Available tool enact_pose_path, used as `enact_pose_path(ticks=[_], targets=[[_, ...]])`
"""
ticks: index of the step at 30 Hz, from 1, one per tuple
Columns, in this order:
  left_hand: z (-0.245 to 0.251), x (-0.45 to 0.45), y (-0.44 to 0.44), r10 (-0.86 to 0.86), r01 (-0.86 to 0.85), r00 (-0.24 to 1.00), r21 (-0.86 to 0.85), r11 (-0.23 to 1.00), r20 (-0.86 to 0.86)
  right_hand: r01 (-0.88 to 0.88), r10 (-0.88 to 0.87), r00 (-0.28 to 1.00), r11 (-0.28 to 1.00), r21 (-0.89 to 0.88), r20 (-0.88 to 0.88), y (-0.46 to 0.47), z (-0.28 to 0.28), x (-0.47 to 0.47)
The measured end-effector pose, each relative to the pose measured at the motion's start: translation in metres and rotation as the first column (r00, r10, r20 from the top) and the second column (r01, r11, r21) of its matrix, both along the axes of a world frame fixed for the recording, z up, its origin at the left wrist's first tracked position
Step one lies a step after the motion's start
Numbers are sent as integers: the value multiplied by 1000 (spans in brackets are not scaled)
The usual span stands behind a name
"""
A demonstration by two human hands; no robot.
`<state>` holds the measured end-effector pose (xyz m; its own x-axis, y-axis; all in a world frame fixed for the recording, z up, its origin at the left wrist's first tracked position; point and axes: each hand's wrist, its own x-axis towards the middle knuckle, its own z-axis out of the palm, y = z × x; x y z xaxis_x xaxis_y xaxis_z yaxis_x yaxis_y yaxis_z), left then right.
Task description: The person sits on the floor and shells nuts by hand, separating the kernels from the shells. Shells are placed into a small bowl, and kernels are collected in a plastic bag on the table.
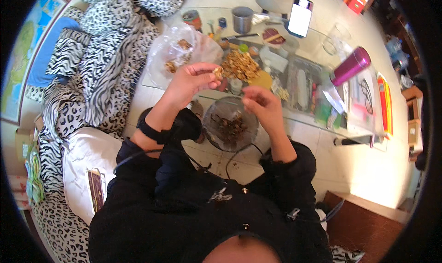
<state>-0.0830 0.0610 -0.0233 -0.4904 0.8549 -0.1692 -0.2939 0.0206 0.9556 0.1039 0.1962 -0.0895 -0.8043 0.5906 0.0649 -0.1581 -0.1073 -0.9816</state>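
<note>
My left hand point(195, 80) pinches a small piece of walnut kernel point(218, 72) between thumb and fingertips, over the near edge of the glass table. My right hand point(260, 102) hovers at the right, fingers curled and slightly blurred; nothing plain shows in them. Below and between the hands is a round bin lined with a clear bag point(212, 138), with dark brown shells and scraps point(234, 126) inside. A heap of shelled nut pieces point(241, 66) lies on the table beyond my hands. Left of it, an open white plastic bag point(162, 52) holds several brown nuts point(171, 67).
On the table stand a metal cup point(242, 19), a lit phone point(300, 18), a purple bottle point(350, 66), a glass jar point(336, 38) and an opened can point(191, 18). Eyeglasses point(366, 95) lie at the right. A sofa with animal-print covers point(103, 56) runs along the left. A cable crosses my lap.
</note>
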Motion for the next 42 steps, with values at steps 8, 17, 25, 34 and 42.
enact_pose_path(ticks=[8,17,25,34,42], targets=[[-17,77,13,-136,136,991,12,991,-13,-15,1,973,998,-56,-231,6,6,17],[-19,104,15,19,-9,997,137,991,-72,-26,5,949,998,-63,-314,3,13,32],[-19,118,16,112,-56,960,218,974,-257,118,-93,943,991,58,-321,-6,17,38],[-22,123,20,132,-73,968,263,962,-213,218,-171,927,970,108,-334,-9,15,38],[-15,129,18,225,-117,819,229,966,-528,205,-178,923,978,43,-342,-9,16,40]])
